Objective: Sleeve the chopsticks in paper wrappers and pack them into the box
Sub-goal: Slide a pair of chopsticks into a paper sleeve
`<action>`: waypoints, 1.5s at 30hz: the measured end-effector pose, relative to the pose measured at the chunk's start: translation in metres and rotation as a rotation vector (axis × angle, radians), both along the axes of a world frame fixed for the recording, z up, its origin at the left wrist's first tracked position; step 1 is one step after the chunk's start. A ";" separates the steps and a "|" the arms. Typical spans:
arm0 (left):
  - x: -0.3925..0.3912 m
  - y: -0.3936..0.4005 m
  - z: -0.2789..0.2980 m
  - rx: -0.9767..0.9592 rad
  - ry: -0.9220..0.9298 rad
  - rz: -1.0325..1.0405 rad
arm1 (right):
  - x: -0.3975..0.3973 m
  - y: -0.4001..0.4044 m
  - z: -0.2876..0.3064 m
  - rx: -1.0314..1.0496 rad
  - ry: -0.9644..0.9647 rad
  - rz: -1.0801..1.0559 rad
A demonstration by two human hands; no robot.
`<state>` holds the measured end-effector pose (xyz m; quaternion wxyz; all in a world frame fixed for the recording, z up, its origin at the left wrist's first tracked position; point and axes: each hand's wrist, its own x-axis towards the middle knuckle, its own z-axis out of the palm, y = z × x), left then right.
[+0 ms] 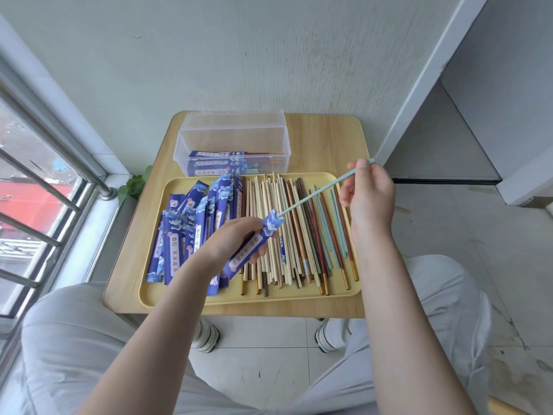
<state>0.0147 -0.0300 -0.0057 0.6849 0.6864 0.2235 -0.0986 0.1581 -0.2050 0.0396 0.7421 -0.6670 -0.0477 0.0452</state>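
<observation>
While left hand (230,238) holds wrapper (254,247), right hand (369,193) inserts chopstick (323,190).

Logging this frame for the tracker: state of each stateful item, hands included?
Clear plastic box: open, a few sleeved chopsticks inside.
Blue paper wrapper: held in left hand, mouth open, tip just entering.
Light blue chopstick: held by right hand, mostly unsleeved.
Loose chopsticks: unsleeved, on yellow tray.
Wrapper pile: empty, on the tray's left.
</observation>
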 end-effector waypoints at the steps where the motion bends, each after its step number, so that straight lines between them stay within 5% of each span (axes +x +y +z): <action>1: 0.001 -0.002 0.002 0.023 0.011 -0.012 | 0.000 0.000 -0.001 -0.020 -0.007 0.001; 10: 0.007 -0.017 0.012 0.157 -0.007 -0.113 | -0.012 0.015 -0.022 -0.287 -0.049 0.212; 18: 0.019 -0.029 -0.006 0.322 -0.040 0.004 | -0.023 0.025 -0.046 -0.517 -0.118 0.288; 24: 0.025 -0.032 -0.022 0.307 0.004 0.152 | -0.008 0.002 -0.072 -1.269 -0.137 0.260; 26: 0.029 -0.034 -0.027 0.307 0.009 0.187 | -0.012 0.003 -0.077 -1.374 -0.091 0.289; 45: 0.029 -0.033 -0.060 0.330 0.042 0.257 | -0.010 0.006 -0.079 -1.452 0.008 0.218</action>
